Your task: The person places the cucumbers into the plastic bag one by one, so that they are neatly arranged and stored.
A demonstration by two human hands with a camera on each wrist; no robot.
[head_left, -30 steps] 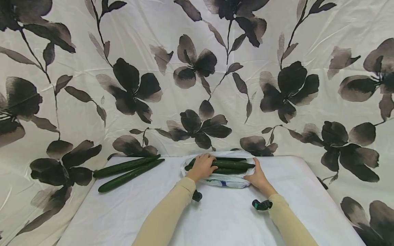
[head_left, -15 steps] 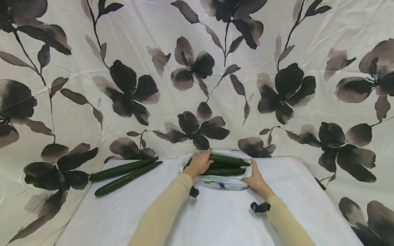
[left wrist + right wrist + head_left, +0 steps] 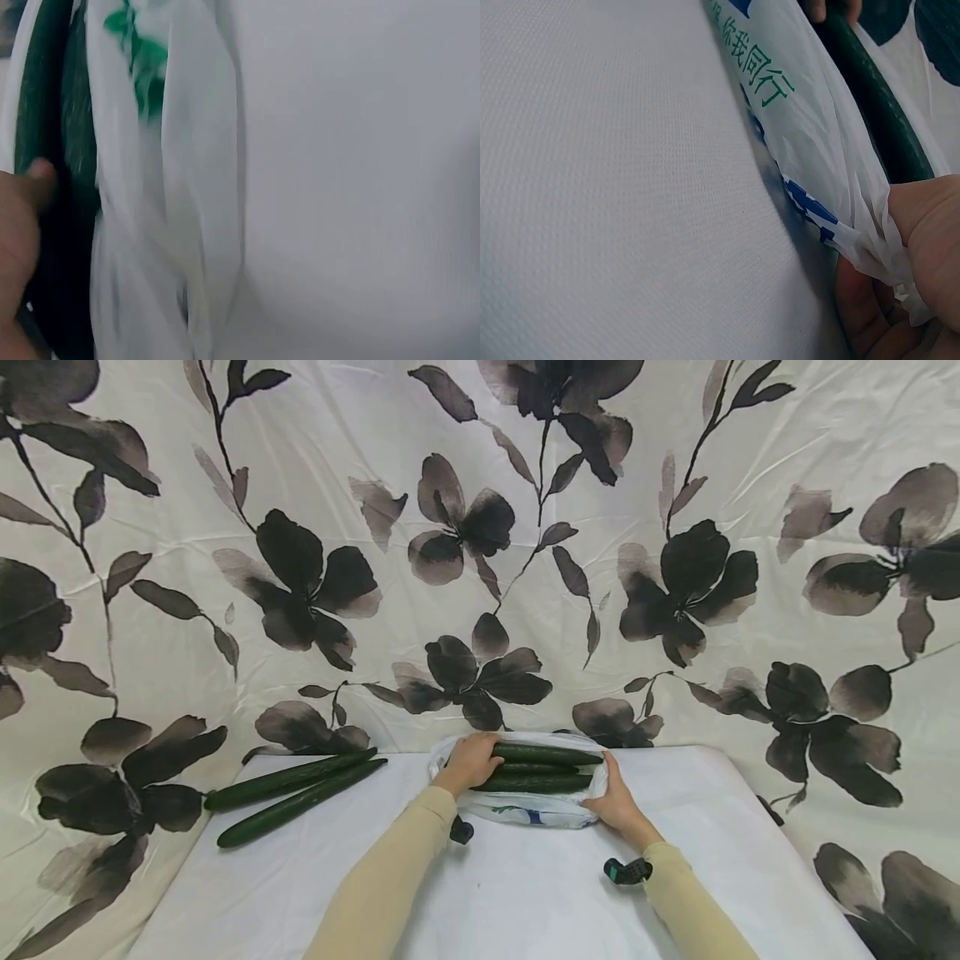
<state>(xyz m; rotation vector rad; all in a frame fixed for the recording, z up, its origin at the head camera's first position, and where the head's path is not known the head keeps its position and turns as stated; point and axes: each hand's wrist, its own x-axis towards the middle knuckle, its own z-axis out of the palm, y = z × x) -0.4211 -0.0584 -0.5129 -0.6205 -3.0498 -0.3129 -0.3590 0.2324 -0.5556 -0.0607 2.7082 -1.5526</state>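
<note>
A white plastic bag (image 3: 487,806) with green and blue print lies on the table with its mouth spread. Inside it, several long green cucumbers (image 3: 532,783) lie side by side. My left hand (image 3: 472,762) reaches into the bag at its left end and grips the rear cucumber (image 3: 551,753); in the left wrist view the thumb (image 3: 41,180) lies along its dark skin. The bag's right end is held by my right hand (image 3: 621,802), with gathered plastic (image 3: 885,262) between thumb and fingers in the right wrist view. The cucumbers' left ends are hidden under my left hand.
Two more cucumbers (image 3: 300,802) lie at the table's left, their right tips close together. A white cloth covers the table (image 3: 525,893). Right behind the table hangs a floral curtain (image 3: 585,643). A black wrist camera (image 3: 628,871) sits at my right sleeve.
My left hand has shifted the upper cucumber toward the bag's back side, and three now show next to each other. My right hand keeps its hold on the bag. The head view has turned slightly.
</note>
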